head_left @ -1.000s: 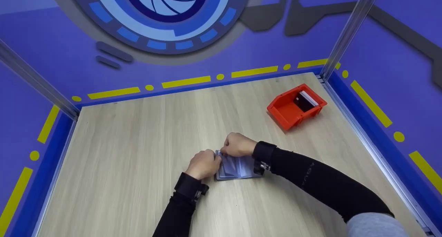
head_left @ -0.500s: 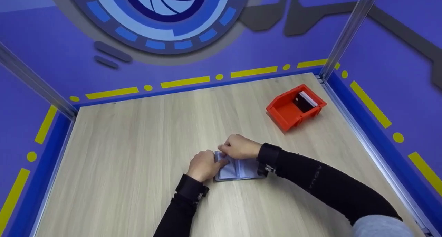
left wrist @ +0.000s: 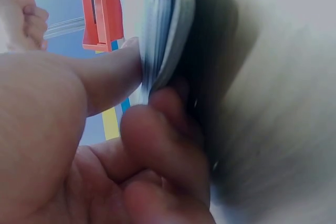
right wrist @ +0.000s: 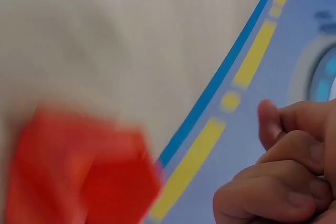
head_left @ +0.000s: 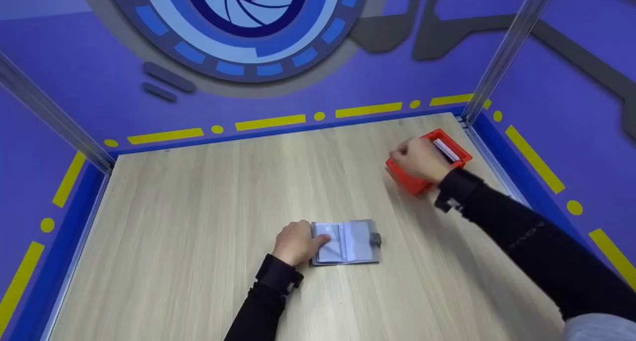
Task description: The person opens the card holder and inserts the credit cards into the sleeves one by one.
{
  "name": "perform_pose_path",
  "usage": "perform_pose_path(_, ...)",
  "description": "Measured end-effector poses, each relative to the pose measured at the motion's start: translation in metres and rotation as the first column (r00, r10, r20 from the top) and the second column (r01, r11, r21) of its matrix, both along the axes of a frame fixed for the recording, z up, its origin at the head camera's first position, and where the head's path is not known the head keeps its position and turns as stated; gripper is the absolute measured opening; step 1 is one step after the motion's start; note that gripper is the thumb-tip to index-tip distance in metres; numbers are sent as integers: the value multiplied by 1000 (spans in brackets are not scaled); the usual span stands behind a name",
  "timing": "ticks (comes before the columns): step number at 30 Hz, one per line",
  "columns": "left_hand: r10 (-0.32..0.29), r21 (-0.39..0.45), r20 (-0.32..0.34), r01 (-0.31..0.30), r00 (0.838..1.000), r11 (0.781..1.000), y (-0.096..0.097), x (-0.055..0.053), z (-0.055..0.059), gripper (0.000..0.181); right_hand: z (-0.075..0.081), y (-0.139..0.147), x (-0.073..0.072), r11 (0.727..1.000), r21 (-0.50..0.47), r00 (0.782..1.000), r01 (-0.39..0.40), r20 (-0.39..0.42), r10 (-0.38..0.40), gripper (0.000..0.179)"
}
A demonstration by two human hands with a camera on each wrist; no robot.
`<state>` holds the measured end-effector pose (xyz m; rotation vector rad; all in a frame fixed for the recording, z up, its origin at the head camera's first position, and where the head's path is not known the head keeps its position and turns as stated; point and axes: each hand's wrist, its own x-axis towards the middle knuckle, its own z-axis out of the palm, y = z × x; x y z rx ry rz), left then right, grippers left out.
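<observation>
An unfolded card holder (head_left: pixel 361 241) with clear plastic sleeves and a snap strap lies on the table. My left hand (head_left: pixel 297 242) grips its left edge. In the left wrist view, the thumb lies across the stacked sleeves (left wrist: pixel 157 19) and curled fingers sit at the cover's edge. Over the red bin (head_left: pixel 408 183) hovers my right hand (head_left: pixel 420 158), hiding part of its inside. The right wrist view shows this hand's fingers (right wrist: pixel 278 177) curled, with nothing seen between them. A dark, white-edged stack (head_left: pixel 446 150) that looks like cards stands inside the bin.
Blue-purple printed panels (head_left: pixel 268 102) with yellow dashes enclose the wooden table (head_left: pixel 213 207) at the back and sides. Metal posts (head_left: pixel 507 47) mark the corners. The bin stands near the back right corner.
My right hand has left the card holder's sleeves and moved right and away from me to the red bin. My left hand stays at the holder's left edge, thumb on the sleeves.
</observation>
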<state>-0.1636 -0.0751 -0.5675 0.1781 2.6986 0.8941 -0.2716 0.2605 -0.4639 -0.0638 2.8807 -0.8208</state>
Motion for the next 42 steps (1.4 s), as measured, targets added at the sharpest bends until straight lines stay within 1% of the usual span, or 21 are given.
perform_pose_path(4, -1, 9, 3, 1, 1000, 1000, 1, 1, -1, 51, 2, 40, -17, 989, 126, 997, 80, 2, -81, 36)
perform_pose_path(8, -11, 3, 8, 11, 1000, 1000, 1, 3, -3, 48, -5, 71, -31, 964, 248, 996, 92, -30, -87, 30)
perform_pose_path(12, -12, -3, 27, 12, 1000, 1000, 2, 3, -5, 48, -23, 92, -38, 925, 368, 993, 96, -103, -62, 27)
perform_pose_path(14, -11, -3, 33, 11, 999, 1000, 3, 4, -5, 49, -33, 99, -39, 901, 421, 991, 102, -119, -57, 31)
perform_pose_path(17, -11, 9, 29, 11, 1000, 1000, 5, 5, -5, 50, -46, 108, -40, 873, 475, 990, 111, -125, -58, 37)
perform_pose_path(19, -14, 16, 33, 13, 999, 1000, 7, 5, -4, 49, -51, 113, -40, 860, 495, 989, 123, -138, -62, 35)
perform_pose_path(22, -22, 23, 40, 21, 999, 1000, 9, 5, -3, 48, -53, 117, -41, 840, 523, 983, 144, -176, -58, 30)
perform_pose_path(27, -21, 12, 26, 20, 999, 1000, 8, 3, -1, 49, -48, 112, -44, 827, 541, 973, 152, -230, -28, 27)
perform_pose_path(29, -18, 8, 18, 18, 1000, 1000, 7, 2, 0, 50, -45, 110, -44, 831, 534, 969, 155, -248, -22, 28)
perform_pose_path(31, -19, 9, 13, 19, 1000, 1000, 6, 2, 1, 50, -43, 108, -44, 843, 513, 967, 161, -253, -31, 27)
perform_pose_path(33, -22, 12, 6, 22, 1000, 1000, 4, 1, 1, 51, -41, 108, -45, 863, 478, 969, 161, -241, -47, 24)
perform_pose_path(35, -22, 12, 4, 22, 1000, 1000, 3, 1, 1, 51, -37, 109, -45, 891, 429, 975, 151, -214, -62, 21)
perform_pose_path(38, -17, 11, 9, 17, 1000, 1000, 1, 1, 1, 51, -28, 107, -43, 930, 339, 980, 143, -180, -85, 21)
perform_pose_path(42, -6, 8, 28, 6, 1000, 1000, -1, -2, 1, 49, -10, 97, -35, 966, 206, 974, 158, -191, -119, 28)
